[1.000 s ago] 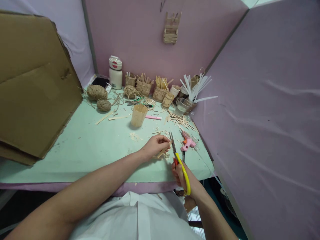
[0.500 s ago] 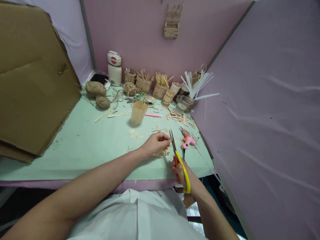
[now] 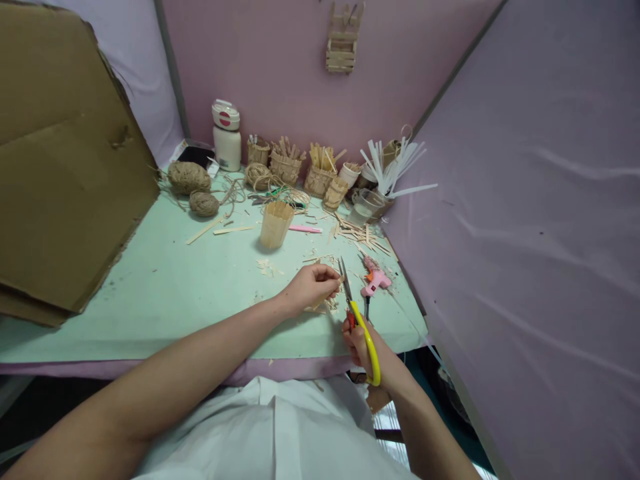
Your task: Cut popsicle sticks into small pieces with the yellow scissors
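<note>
My right hand (image 3: pixel 358 341) is closed round the handles of a pair of scissors (image 3: pixel 361 313) with one yellow and one red loop. Its blades point away from me and stand slightly apart. Just left of the blades, my left hand (image 3: pixel 316 287) pinches a small piece of wooden stick (image 3: pixel 341 280), its end at the blades. Most of that piece is hidden by the fingers. Wood scraps (image 3: pixel 327 305) lie beneath the left hand. Beyond it stands a cup made of thin wooden slats (image 3: pixel 276 225).
A pink glue gun (image 3: pixel 375 280) lies right of the scissors. Loose sticks (image 3: pixel 363 237), a pink pen-like tool (image 3: pixel 306 229) and twine balls (image 3: pixel 189 178) lie farther back. Stick-filled holders (image 3: pixel 320 179) and a white bottle (image 3: pixel 227 143) line the wall. Cardboard (image 3: pixel 70 160) stands at left.
The view has shifted very slightly. Both hands and the scissors keep nearly the same position, and nothing has been taken up or let go.
</note>
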`<state>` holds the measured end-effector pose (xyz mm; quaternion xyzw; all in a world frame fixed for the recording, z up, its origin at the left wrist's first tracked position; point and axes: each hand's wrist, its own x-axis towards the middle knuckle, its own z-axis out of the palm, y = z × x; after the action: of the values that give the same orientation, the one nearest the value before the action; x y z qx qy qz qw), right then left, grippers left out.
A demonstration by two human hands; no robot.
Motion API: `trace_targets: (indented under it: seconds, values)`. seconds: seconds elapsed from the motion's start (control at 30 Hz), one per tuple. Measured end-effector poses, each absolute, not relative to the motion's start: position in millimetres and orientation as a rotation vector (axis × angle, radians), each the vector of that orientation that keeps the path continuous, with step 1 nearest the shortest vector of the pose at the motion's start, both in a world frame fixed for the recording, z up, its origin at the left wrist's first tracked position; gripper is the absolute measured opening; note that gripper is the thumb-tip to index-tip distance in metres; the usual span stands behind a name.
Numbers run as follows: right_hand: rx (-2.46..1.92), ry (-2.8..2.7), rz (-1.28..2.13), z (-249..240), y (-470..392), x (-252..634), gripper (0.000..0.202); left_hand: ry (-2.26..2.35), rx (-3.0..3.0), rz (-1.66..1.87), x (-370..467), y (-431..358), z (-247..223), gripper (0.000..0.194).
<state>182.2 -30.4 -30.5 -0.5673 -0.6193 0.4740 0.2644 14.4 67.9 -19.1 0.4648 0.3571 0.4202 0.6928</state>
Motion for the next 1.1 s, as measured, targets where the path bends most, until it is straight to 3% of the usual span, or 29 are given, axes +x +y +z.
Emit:
trace_targets:
  seconds: [1.1]
  values:
    - [-1.574, -1.587, 1.244, -33.1, -34.7, 180.5, 0.044, 0.782, 0.956, 0.824, 9.6, 70.8, -19.1, 0.013]
